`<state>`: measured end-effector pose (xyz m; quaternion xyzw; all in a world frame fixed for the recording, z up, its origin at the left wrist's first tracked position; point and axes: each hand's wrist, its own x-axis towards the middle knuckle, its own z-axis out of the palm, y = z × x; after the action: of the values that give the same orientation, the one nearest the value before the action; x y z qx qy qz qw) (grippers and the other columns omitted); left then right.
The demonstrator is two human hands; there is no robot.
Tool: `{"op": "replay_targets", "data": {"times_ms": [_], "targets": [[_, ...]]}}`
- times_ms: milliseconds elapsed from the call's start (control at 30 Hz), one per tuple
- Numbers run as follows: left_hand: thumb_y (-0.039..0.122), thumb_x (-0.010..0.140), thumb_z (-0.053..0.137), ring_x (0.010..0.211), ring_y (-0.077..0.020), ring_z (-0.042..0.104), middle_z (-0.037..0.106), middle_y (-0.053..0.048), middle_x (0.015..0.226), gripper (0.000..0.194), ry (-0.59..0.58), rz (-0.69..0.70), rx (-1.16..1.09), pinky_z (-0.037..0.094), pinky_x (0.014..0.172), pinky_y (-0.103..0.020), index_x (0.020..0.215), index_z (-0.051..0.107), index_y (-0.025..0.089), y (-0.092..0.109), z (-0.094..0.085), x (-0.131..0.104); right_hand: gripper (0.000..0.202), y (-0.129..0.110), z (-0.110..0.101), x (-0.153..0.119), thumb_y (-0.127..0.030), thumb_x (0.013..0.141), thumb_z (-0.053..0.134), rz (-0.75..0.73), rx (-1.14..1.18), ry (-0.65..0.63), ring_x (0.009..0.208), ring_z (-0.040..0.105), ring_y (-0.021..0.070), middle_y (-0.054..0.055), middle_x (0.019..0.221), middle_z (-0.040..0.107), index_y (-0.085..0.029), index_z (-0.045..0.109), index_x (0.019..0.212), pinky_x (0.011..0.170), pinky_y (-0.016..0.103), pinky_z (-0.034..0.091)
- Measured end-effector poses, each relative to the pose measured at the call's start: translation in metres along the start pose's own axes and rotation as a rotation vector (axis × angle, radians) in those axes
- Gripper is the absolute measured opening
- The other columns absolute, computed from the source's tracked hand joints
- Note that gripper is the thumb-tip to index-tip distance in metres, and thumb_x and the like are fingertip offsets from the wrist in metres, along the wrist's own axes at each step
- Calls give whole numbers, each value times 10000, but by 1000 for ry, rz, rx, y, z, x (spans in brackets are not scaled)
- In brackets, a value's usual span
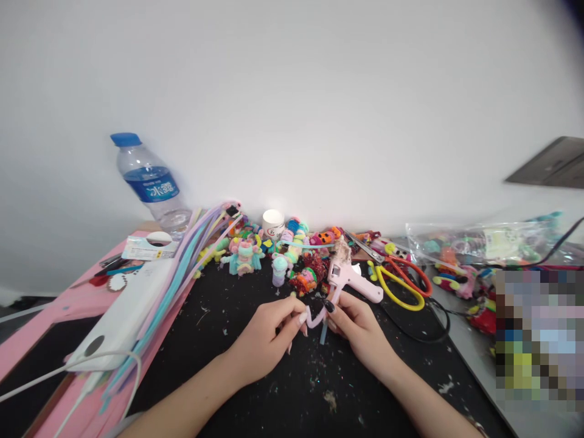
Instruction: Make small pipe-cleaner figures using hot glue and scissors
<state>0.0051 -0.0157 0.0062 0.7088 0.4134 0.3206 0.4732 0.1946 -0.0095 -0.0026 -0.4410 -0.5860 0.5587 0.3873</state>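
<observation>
Between my two hands a short pale-pink pipe cleaner [314,320] is bent into a curve. My left hand [278,328] is closed, pinching its left end between thumb and fingers. On the other side my right hand [356,325] pinches the right end; a dark nail shows on it. Just behind the right hand lies a pale pink glue gun [353,281], its nozzle crusted with brown residue. A translucent glue stick [323,333] pokes out below, beside the right fingertips. Small fuzzy figures, among them a lilac and mint one [280,271], stand beyond my hands.
Scissors [401,286] with yellow and orange handles lie right of the glue gun. Bundled pastel pipe cleaners [182,286] rest over a white box [123,316] at left. A water bottle [150,182] leans by the wall. A black cable [438,337] loops at right.
</observation>
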Motion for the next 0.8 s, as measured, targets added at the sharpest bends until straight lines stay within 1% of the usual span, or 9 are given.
{"op": "replay_targets", "data": {"times_ms": [167, 267, 367, 600, 800], "targets": [[232, 896, 388, 533, -106, 470, 550, 15, 670, 206, -32, 27, 48, 360, 567, -224, 772, 543, 179, 4, 0, 0, 336, -1, 1, -3, -402, 881, 464, -20, -73, -47, 556, 328, 103, -27, 615, 399, -155, 520, 660, 483, 211, 268], [186, 883, 396, 606, -124, 492, 538, 17, 665, 187, -68, 56, 66, 365, 609, -226, 749, 526, 185, 6, 0, -1, 354, -2, 3, -4, -399, 885, 456, -10, -79, -46, 548, 337, 105, -23, 602, 416, -158, 516, 632, 475, 211, 274], [159, 873, 399, 639, -129, 498, 535, 20, 673, 173, -101, 61, 78, 365, 629, -229, 743, 509, 188, 5, 1, -1, 362, -4, 5, -4, -397, 887, 452, -18, -94, -48, 553, 360, 109, -19, 602, 439, -157, 525, 626, 487, 211, 292], [134, 865, 391, 630, -121, 487, 512, 28, 664, 177, -145, 63, 70, 365, 626, -222, 736, 502, 185, 4, 2, -1, 364, -9, 8, -6, -387, 884, 464, -38, -120, -53, 546, 376, 111, -25, 580, 440, -162, 529, 606, 493, 211, 298], [175, 877, 372, 617, -128, 483, 507, 20, 655, 202, -158, 57, 49, 367, 613, -229, 737, 518, 185, 6, 1, -1, 365, -7, 9, -6, -395, 883, 464, -51, -131, -58, 547, 406, 116, -20, 579, 472, -160, 554, 619, 500, 211, 321]]}}
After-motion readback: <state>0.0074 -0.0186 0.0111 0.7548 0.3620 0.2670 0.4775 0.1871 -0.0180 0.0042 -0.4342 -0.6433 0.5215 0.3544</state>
